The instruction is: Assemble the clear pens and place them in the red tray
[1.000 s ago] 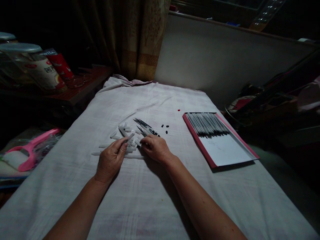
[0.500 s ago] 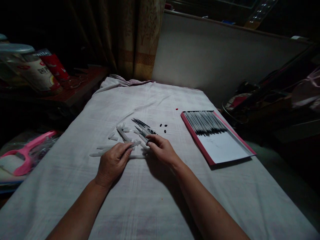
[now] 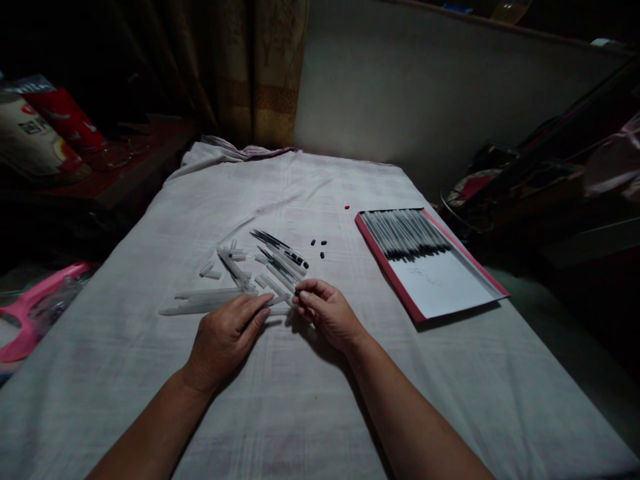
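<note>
White cloth covers the counter [image 3: 300, 413] in front of us. Our left hand [image 3: 227, 337] lies knuckles-up, fingers closed on a clear pen barrel [image 3: 278, 301] that juts out to the right. Our right hand [image 3: 327, 312] meets it there, with thumb and fingertips pinched on a small dark piece [image 3: 297, 292] right at the barrel's end. Just beyond both hands lies a loose heap of pen parts [image 3: 260, 263] — clear barrels and black-tipped refills crossing one another. A few black caps [image 3: 318, 245] sit just right of the heap, and a red cap [image 3: 347, 208] lies farther back. Well to the right, a red-edged tray [image 3: 450, 293] holds a neat row of pens [image 3: 405, 233] at its far end.
</note>
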`<state>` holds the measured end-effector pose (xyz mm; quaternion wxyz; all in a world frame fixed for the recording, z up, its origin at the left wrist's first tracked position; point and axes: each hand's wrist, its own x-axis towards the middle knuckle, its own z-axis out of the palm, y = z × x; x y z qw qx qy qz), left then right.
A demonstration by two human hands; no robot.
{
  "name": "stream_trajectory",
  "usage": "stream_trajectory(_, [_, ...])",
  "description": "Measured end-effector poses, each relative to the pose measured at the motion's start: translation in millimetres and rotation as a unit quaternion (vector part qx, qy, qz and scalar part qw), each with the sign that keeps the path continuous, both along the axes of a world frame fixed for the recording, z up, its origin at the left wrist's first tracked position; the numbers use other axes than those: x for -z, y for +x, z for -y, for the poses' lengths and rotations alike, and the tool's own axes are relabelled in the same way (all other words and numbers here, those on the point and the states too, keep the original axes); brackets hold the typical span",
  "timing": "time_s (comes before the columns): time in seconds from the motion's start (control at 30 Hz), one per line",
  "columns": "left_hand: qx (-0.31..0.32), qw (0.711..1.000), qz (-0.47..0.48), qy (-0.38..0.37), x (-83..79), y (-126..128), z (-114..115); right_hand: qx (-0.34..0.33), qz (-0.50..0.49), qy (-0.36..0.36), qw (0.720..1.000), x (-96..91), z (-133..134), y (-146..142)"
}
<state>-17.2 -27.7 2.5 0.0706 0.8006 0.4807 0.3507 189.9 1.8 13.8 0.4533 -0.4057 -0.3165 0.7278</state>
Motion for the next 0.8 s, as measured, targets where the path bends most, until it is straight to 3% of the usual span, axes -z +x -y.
stream_trajectory(0.27, [0.014, 0.999, -0.034, 0.019, 0.3, -0.2, 0.0, -0.014, 0.013, 0.019, 1.000, 4.8, 1.3, -0.9])
stream_trajectory(0.5, [0.010, 0.998, -0.060, 0.001, -0.7, 0.0, 0.8, -0.017, 0.124, 0.131, 0.983, 8.5, 3.9, -0.2])
stream_trajectory(0.67, [0.010, 0.997, -0.077, 0.012, -1.7, 1.1, 1.4, 0.012, 0.275, 0.298, 0.914, 11.4, 5.7, 3.6])
stream_trajectory(0.8, [0.021, 0.997, -0.074, 0.016, -2.6, 3.0, 1.7, -0.005, 0.378, 0.350, 0.857, 12.4, 4.8, 8.3])
